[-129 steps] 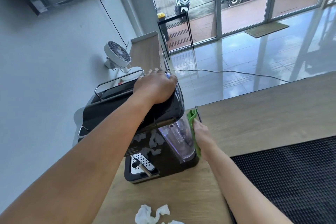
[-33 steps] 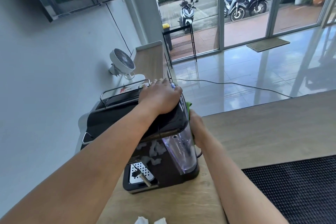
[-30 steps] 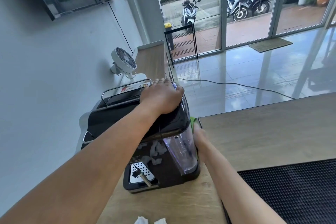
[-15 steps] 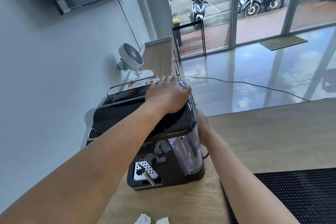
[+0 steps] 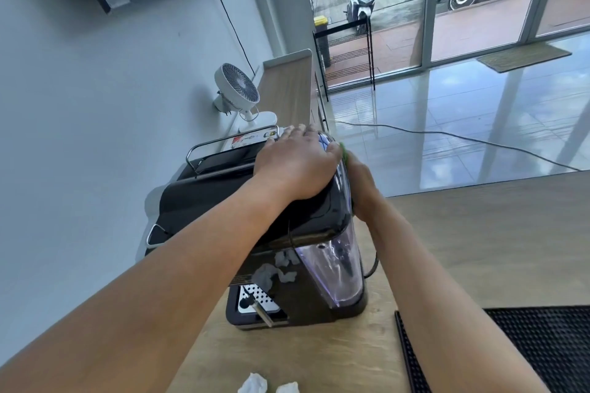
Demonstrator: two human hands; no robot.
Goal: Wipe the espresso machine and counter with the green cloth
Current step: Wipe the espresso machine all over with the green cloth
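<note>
While bracing the black espresso machine [image 5: 204, 210] from above with left hand [image 5: 297, 166], grip wide, fingers flat on its top, presses green cloth [image 5: 344, 147] to machine's right side with right hand [image 5: 364, 188]; right grip on cloth hidden, cannot tell how closed; only green sliver visible at far fingertips; machine on wooden counter [image 5: 479, 233]; black mat [image 5: 542, 344] near right; crumpled tissues [image 5: 253, 385] at near edge; white fan [image 5: 238, 86] far left.

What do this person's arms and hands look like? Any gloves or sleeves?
Nothing worn is visible. The left hand and right hand are bare, with no gloves. The left forearm and right forearm are bare up to the picture's edge: no sleeve, watch or bracelet shows.
</note>
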